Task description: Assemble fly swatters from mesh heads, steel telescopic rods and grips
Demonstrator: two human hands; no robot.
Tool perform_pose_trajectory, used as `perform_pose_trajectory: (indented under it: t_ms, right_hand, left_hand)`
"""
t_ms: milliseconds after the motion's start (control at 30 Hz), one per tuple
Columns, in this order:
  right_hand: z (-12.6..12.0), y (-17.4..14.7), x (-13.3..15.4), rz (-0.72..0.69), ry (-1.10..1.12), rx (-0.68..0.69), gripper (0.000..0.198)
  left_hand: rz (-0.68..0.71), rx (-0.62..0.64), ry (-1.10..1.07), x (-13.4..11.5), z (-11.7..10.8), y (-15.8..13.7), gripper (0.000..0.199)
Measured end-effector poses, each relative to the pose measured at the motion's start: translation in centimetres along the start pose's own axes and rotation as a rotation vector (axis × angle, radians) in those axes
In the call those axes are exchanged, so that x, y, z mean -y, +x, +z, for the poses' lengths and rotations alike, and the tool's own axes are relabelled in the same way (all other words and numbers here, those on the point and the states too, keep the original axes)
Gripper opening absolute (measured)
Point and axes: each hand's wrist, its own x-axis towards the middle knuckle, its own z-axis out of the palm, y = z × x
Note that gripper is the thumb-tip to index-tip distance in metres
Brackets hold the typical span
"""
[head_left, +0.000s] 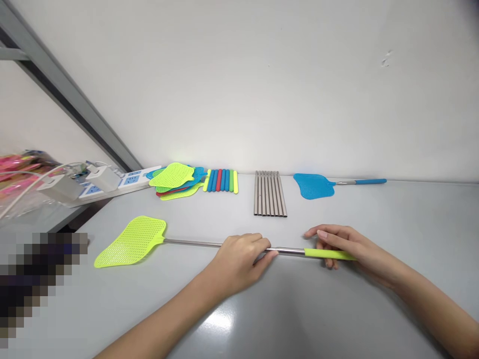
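Note:
A lime-yellow fly swatter (132,243) lies across the near part of the table, its head at the left and its metal rod running right to a yellow grip. My left hand (243,259) is closed around the rod near its middle, thumb along the metal. At the grip's right end, my right hand (352,247) has its fingers loosely apart, with the yellow grip (325,254) passing between thumb and lower fingers. The grip's tip meets the palm, where its end is hidden.
Along the wall lie piled swatter heads (172,177), a row of coloured grips (222,180), several metal rods (270,194) and a blue fly swatter (314,186). A power strip (134,179) with plugged-in chargers and cables sits at the left, near plastic-wrapped items (22,174).

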Motion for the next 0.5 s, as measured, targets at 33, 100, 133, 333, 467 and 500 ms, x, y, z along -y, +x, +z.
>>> perform_pose_trajectory:
  t_ms: [33,100,133,333,467,500]
  right_hand:
    - [-0.1,0.0,-0.1,-0.005,-0.02,0.014,0.035]
    - [-0.4,0.1,-0.4,-0.025,-0.105,0.089,0.035]
    - [-0.5,0.1,-0.5,-0.037,-0.166,0.142,0.036]
    - [0.0,-0.6,-0.4,-0.069,-0.445,0.321,0.035]
    - [2.5,-1.5,-0.6,-0.057,-0.426,0.366,0.031]
    - [3.1,-1.6,-0.8,-0.054,-0.425,0.35,0.034]
  left_hand:
    - [0.002,-0.003,0.003,0.0,0.0,0.0,0.032]
    - [0.01,-0.007,0.007,0.0,0.0,-0.1,0.033]
    - [0.016,-0.008,0.007,0.0,0.0,-0.1,0.033]
    - [0.093,-0.018,0.058,-0.9,0.3,-0.1,0.031]
    - [0.185,-0.068,0.142,-2.3,1.4,-0.5,0.026]
    - [0.218,-0.076,0.159,-2.6,1.7,-0.6,0.021]
